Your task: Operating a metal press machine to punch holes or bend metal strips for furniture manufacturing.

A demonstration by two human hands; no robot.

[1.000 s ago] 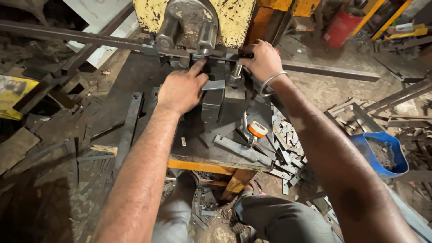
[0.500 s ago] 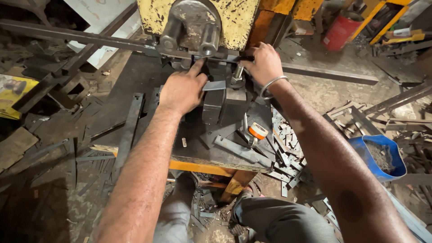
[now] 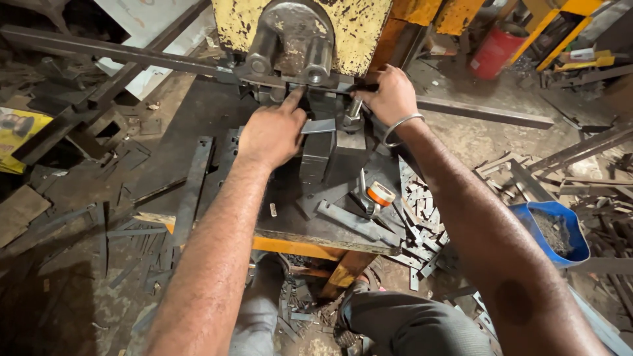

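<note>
- Feeding a long flat steel bar (image 3: 132,56) through the yellow press (image 3: 300,26): it runs in from the far left, still uncut on that side, so I judge the work mid-way, with much stock left.
- My left hand (image 3: 271,132) is curled closed, knuckles up, forefinger pointing into the die block (image 3: 330,142) just under the press head; whether it pinches anything I cannot tell.
- My right hand (image 3: 390,95) is wrapped shut around the bar where it leaves the press, the rest stretching right over the floor.
- Cut pieces (image 3: 419,211) lie heaped at the desk (image 3: 316,234) edge, well below both grips; a blue tub (image 3: 554,231) sits beyond.
</note>
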